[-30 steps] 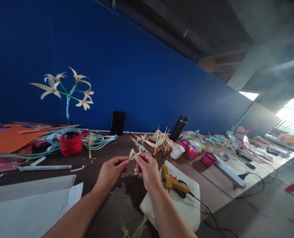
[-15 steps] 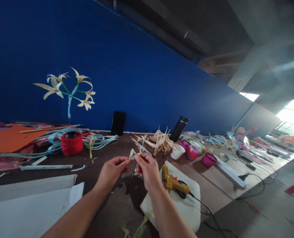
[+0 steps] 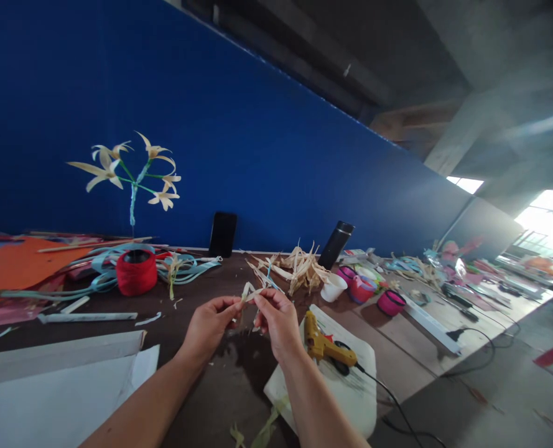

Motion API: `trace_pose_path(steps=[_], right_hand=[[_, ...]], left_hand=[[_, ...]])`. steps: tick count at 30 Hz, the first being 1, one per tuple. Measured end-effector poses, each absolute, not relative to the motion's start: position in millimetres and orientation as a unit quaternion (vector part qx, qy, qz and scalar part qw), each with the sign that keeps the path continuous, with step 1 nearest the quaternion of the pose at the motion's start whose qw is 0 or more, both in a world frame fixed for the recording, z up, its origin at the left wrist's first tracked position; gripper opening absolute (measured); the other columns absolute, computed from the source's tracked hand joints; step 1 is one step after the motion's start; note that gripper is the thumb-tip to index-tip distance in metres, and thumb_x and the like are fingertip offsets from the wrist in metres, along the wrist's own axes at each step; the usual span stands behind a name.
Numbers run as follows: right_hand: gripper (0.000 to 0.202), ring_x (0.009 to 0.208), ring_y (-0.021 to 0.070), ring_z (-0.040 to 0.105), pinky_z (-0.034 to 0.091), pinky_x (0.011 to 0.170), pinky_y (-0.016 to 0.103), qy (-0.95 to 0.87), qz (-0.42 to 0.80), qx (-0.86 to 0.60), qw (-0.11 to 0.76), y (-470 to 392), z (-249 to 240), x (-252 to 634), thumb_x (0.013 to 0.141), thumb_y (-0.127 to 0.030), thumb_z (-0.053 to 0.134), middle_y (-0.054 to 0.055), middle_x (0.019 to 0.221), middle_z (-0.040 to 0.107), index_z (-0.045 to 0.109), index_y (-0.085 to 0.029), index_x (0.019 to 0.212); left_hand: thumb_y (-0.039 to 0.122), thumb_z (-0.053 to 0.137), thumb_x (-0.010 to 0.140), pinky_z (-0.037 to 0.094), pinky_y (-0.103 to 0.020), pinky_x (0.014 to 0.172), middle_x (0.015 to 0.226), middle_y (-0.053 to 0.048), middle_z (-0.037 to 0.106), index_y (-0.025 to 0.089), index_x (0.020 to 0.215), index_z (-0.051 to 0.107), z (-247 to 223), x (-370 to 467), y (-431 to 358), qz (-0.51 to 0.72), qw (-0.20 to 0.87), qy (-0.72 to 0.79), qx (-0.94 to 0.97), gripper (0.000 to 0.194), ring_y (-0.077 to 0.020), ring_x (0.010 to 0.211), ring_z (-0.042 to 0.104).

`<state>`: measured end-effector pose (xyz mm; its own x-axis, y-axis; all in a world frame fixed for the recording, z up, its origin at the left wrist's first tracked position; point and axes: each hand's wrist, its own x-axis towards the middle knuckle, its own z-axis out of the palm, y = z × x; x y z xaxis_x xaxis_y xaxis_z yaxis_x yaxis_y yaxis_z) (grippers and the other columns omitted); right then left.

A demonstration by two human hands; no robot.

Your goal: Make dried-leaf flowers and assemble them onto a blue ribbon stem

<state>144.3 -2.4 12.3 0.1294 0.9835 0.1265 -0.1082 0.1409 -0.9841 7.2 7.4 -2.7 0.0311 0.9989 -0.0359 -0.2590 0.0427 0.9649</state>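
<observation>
The left hand [image 3: 211, 325] and the right hand [image 3: 278, 318] meet over the dark tabletop [image 3: 220, 398], each with a narrow grip, thumb against fingers, holding a pale strip [image 3: 247, 290] that bends to a peak above the fingertips.

Close around them the space is crowded. Just right of the right forearm lies a yellow glue gun [image 3: 325, 343] on a pale sheet [image 3: 353, 398], part of which the forearm covers; the gun's black cord trails off toward the near edge. Greenish scraps [image 3: 263, 432] lie at the front, and a white box [image 3: 56, 389] fills the near left, beside the left forearm. Beyond the hands sits a heap of dry husks [image 3: 304, 270], with a tilted black bottle [image 3: 336, 246] behind it and a white cup [image 3: 333, 288] just to its right. A pink roll [image 3: 391, 303] and a white power strip [image 3: 432, 326] come farther right.

On the left, a red roll [image 3: 137, 275] stands among blue ribbons [image 3: 102, 281], near orange paper [image 3: 24, 264]; a flower spray [image 3: 133, 202] rises behind. A black phone [image 3: 223, 234] leans on the blue wall [image 3: 257, 155].

The sheet bears lines of print, and the white tube [image 3: 89, 317] faint marks, both too small to read.
</observation>
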Motion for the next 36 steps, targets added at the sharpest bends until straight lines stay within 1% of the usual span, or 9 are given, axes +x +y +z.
trace_pose_path(steps=[7,10,14,19,21,24,28,32,36], right_hand=[[0.031,0.044,0.0076,0.055,0.034,0.033,0.015,-0.476,0.392,-0.488,0.618,-13.3,44.3,164.6,0.074,-0.037,0.065,0.003,0.083,0.069,0.055,-0.018,0.097],[0.025,0.048,0.0099,0.057,0.038,0.038,0.018,-0.571,0.291,-0.521,0.563,-28.0,74.8,195.3,0.078,-0.035,0.06,0.003,0.084,0.069,0.057,-0.019,0.096],[0.017,0.064,0.0156,0.062,0.047,0.059,0.026,-0.681,0.176,-0.594,0.39,-52.1,94.6,246.5,0.079,-0.029,0.057,0.003,0.079,0.068,0.062,-0.019,0.091],[0.027,0.09,0.0227,0.059,0.039,0.075,0.03,-0.73,-0.002,-0.681,0.046,-78.8,73.4,281.9,0.071,-0.022,0.06,0.003,0.097,0.066,0.062,-0.026,0.098],[0.033,0.095,0.0257,0.056,0.037,0.077,0.032,-0.724,-0.032,-0.689,-0.006,-83.8,59.3,284.1,0.067,-0.018,0.06,0.005,0.098,0.064,0.062,-0.025,0.1],[0.041,0.097,0.0276,0.053,0.035,0.078,0.034,-0.714,-0.045,-0.698,-0.012,-83.8,41.5,283.0,0.065,-0.014,0.058,0.008,0.101,0.061,0.058,-0.022,0.106],[0.038,0.098,0.0287,0.051,0.033,0.077,0.036,-0.702,-0.062,-0.71,-0.004,-76.6,27.4,283.8,0.066,-0.013,0.056,0.01,0.103,0.055,0.059,-0.021,0.103],[0.036,0.094,0.0258,0.053,0.034,0.071,0.031,-0.695,-0.055,-0.717,0.012,-70.6,19.5,286.8,0.062,-0.014,0.059,0.008,0.103,0.052,0.058,-0.021,0.097],[0.03,0.084,0.0216,0.058,0.035,0.065,0.028,-0.684,-0.059,-0.726,0.042,-69.6,17.7,289.9,0.066,-0.013,0.055,0.007,0.105,0.053,0.054,-0.02,0.096]], left_hand=[[0.041,0.076,0.056,0.044,-0.021,0.052,0.065,-0.001,0.065,0.013,0.074,0.07,0.3,8.1,3.9,0.547,0.581,0.428,0.426,0.034,-0.0099,0.054,0.054],[0.041,0.076,0.055,0.045,-0.022,0.054,0.069,-0.003,0.067,0.013,0.074,0.07,2.2,7.5,2.5,0.55,0.582,0.424,0.423,0.034,-0.0104,0.057,0.055],[0.04,0.078,0.053,0.044,-0.021,0.053,0.069,-0.003,0.068,0.013,0.075,0.07,0.5,5.9,5.0,0.549,0.591,0.422,0.414,0.036,-0.0098,0.057,0.054],[0.041,0.078,0.053,0.044,-0.022,0.052,0.071,-0.005,0.068,0.012,0.074,0.071,-4.1,3.9,7.9,0.543,0.59,0.417,0.429,0.037,-0.0118,0.058,0.056],[0.04,0.079,0.052,0.044,-0.022,0.052,0.072,-0.005,0.069,0.013,0.074,0.071,-4.3,3.8,7.6,0.542,0.595,0.416,0.424,0.036,-0.0115,0.059,0.056],[0.039,0.079,0.052,0.044,-0.021,0.052,0.071,-0.004,0.069,0.013,0.073,0.071,-3.6,4.4,7.0,0.537,0.604,0.41,0.423,0.035,-0.0106,0.058,0.056],[0.038,0.08,0.053,0.043,-0.02,0.052,0.071,-0.004,0.068,0.013,0.074,0.07,-2.9,5.0,7.0,0.537,0.611,0.403,0.42,0.034,-0.0099,0.058,0.055],[0.037,0.08,0.053,0.043,-0.02,0.052,0.071,-0.004,0.068,0.013,0.075,0.07,-2.2,4.3,6.3,0.54,0.615,0.399,0.413,0.033,-0.0102,0.059,0.055],[0.036,0.079,0.056,0.043,-0.02,0.052,0.072,-0.004,0.068,0.012,0.076,0.07,-2.2,4.3,5.2,0.541,0.619,0.398,0.408,0.032,-0.0094,0.058,0.054]])
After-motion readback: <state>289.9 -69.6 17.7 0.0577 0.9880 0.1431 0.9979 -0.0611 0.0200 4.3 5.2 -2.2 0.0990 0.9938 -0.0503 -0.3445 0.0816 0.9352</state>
